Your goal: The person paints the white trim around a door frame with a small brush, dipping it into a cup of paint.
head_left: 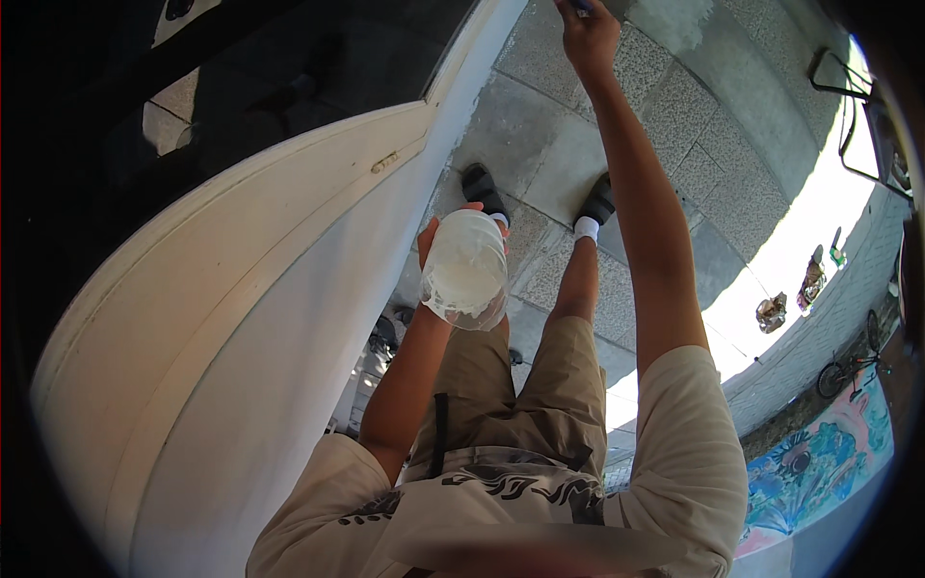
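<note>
Plastic tub [465, 265] in left grip [428, 241]

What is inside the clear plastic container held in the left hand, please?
Inside the clear plastic container is a whitish, smeared substance; anything beneath it is covered from view.

We can read no words or numbers; the black, curving print [501, 482] on the off-white fabric T-shirt [434, 520], lower centre, stays illegible.

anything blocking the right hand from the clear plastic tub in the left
Nothing visible stands between the right hand, at the top edge, and the white-smeared clear plastic tub in the left hand; grey stone paving shows below the gap.
</note>
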`<state>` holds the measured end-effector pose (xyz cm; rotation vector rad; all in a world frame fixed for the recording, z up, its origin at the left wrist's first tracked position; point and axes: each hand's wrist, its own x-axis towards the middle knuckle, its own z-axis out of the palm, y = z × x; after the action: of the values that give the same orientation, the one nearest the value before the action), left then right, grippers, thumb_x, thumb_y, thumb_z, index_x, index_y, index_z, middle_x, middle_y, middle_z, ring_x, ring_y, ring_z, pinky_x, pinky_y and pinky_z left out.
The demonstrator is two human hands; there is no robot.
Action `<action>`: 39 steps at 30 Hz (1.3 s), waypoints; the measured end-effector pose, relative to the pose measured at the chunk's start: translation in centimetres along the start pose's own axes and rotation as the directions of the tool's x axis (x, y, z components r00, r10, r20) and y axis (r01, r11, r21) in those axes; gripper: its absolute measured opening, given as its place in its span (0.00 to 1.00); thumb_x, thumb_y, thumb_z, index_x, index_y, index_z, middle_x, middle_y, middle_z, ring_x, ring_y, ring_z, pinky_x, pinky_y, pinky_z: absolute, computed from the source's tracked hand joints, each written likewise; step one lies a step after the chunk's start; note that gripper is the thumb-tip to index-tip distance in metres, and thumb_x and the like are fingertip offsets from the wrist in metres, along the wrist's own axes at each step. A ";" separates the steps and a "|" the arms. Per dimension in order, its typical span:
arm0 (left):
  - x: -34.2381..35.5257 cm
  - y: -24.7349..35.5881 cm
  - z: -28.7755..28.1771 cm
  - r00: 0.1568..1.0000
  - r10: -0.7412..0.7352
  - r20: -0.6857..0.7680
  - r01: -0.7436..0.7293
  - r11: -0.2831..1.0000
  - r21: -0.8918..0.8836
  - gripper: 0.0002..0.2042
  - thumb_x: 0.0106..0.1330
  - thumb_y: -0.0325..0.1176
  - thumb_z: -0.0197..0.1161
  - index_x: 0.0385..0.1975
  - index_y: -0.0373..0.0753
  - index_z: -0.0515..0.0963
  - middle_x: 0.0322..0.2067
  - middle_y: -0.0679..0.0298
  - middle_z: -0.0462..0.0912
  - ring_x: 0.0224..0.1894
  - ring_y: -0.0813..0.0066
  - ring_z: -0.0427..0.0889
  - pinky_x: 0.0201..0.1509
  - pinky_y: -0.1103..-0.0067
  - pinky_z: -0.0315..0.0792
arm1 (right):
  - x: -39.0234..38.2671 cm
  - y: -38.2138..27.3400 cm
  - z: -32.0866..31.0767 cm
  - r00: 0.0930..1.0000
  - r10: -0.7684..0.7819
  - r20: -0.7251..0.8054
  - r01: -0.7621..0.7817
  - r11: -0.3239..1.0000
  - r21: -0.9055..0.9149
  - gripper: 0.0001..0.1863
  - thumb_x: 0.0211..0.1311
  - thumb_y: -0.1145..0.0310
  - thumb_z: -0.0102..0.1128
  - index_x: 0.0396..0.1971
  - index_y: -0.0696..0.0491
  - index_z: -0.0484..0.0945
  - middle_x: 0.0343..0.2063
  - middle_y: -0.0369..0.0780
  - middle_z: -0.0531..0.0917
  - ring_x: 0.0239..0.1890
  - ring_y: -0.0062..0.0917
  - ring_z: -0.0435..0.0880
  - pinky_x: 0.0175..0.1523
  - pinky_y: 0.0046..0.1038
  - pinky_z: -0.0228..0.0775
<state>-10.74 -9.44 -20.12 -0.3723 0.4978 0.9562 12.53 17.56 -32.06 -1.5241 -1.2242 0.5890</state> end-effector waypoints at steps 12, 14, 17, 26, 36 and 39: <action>-0.4 -0.3 -0.6 1.000 0.000 -0.001 0.000 1.000 -0.020 0.32 0.69 0.60 0.47 0.62 0.40 0.68 0.47 0.38 0.76 0.44 0.46 0.82 0.44 0.61 0.82 | -8.7 -3.9 1.7 0.953 0.290 0.091 -0.296 0.952 0.071 0.13 0.60 0.63 0.67 0.35 0.59 0.85 0.26 0.44 0.88 0.29 0.25 0.88 0.37 0.25 0.76; -0.5 -0.3 -0.5 1.000 0.003 -0.018 -0.003 1.000 -0.003 0.32 0.69 0.60 0.46 0.62 0.39 0.68 0.47 0.38 0.76 0.45 0.46 0.82 0.46 0.61 0.81 | -7.3 -3.4 1.7 0.968 0.244 0.054 -0.249 0.960 0.125 0.13 0.60 0.63 0.66 0.34 0.60 0.85 0.26 0.43 0.88 0.30 0.25 0.88 0.38 0.25 0.77; -0.6 -0.2 0.1 0.999 0.023 -0.027 -0.024 0.999 -0.034 0.29 0.71 0.55 0.48 0.62 0.38 0.69 0.47 0.36 0.72 0.44 0.42 0.79 0.47 0.63 0.79 | -3.8 -2.6 1.4 0.978 0.208 0.006 -0.208 0.977 0.041 0.14 0.61 0.63 0.66 0.34 0.60 0.85 0.26 0.43 0.88 0.30 0.25 0.88 0.39 0.25 0.77; -0.9 -0.1 -0.6 0.999 0.020 0.033 -0.018 0.998 -0.059 0.29 0.71 0.55 0.48 0.62 0.38 0.69 0.48 0.35 0.72 0.44 0.42 0.79 0.48 0.63 0.79 | -4.9 -2.4 2.8 0.972 0.194 -0.135 -0.190 0.981 0.042 0.14 0.62 0.62 0.65 0.34 0.60 0.85 0.27 0.42 0.88 0.31 0.25 0.88 0.40 0.24 0.76; -0.7 0.0 -0.5 0.999 -0.017 0.039 0.021 0.992 -0.122 0.30 0.71 0.54 0.50 0.63 0.38 0.68 0.48 0.34 0.72 0.46 0.39 0.79 0.51 0.60 0.79 | -5.1 -4.0 3.2 0.932 0.267 -0.245 -0.240 0.961 0.134 0.12 0.63 0.65 0.63 0.33 0.61 0.84 0.25 0.41 0.88 0.29 0.24 0.87 0.40 0.24 0.76; -0.8 0.3 -1.1 0.999 0.011 0.031 -0.008 0.996 -0.088 0.30 0.71 0.54 0.50 0.63 0.37 0.67 0.48 0.34 0.71 0.47 0.38 0.78 0.52 0.59 0.78 | -5.9 -4.3 4.2 0.939 0.240 -0.246 -0.228 0.971 0.078 0.12 0.64 0.65 0.63 0.33 0.61 0.84 0.25 0.42 0.88 0.29 0.24 0.87 0.39 0.23 0.76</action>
<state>-11.63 -10.36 -20.65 -0.4335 0.4303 0.9940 5.18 13.60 -30.83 -1.6601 -0.8340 0.5528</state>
